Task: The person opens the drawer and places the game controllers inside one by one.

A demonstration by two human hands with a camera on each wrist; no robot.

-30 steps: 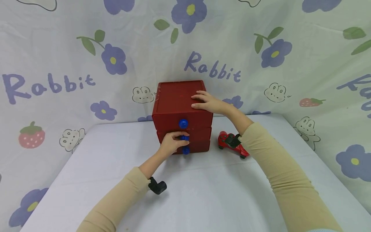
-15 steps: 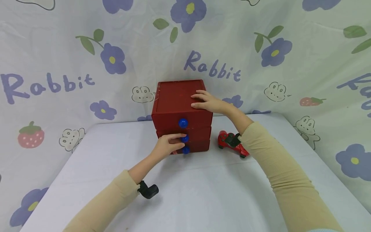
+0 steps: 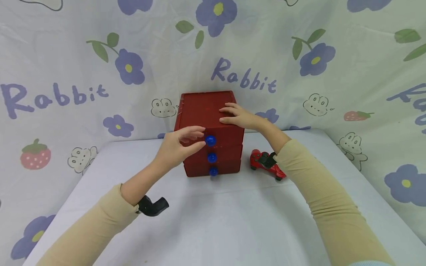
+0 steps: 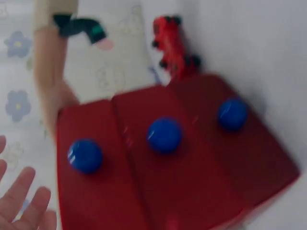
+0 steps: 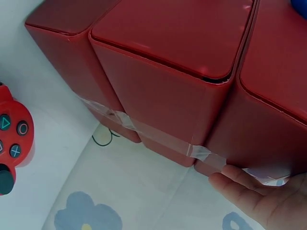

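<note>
A red three-drawer cabinet point(image 3: 206, 109) stands at the back of the table, its drawers flush with the front. Each drawer bears a round blue knob: the top knob point(image 3: 210, 140), the middle knob point(image 3: 212, 157) and the bottom knob point(image 3: 213, 171). My left hand point(image 3: 174, 147) is raised before the cabinet's left side, thumb and fingers apart, fingertips right by the top knob. In the left wrist view its fingers point(image 4: 19, 196) hold nothing. My right hand point(image 3: 241, 117) rests on the cabinet top at its right edge, fingers spread; in the right wrist view fingers point(image 5: 240, 191) show beside the cabinet.
A red game controller point(image 3: 266, 164) lies on the table right of the cabinet, partly behind the right wrist's black camera mount. Clear tape point(image 5: 163, 139) runs across the cabinet's side. A patterned curtain point(image 3: 149, 37) hangs close behind; white cloth point(image 3: 213, 221) covers the table.
My left hand has let go of the middle knob, drawn back to the left, then risen to the top knob's height. The right hand stays where it was.
</note>
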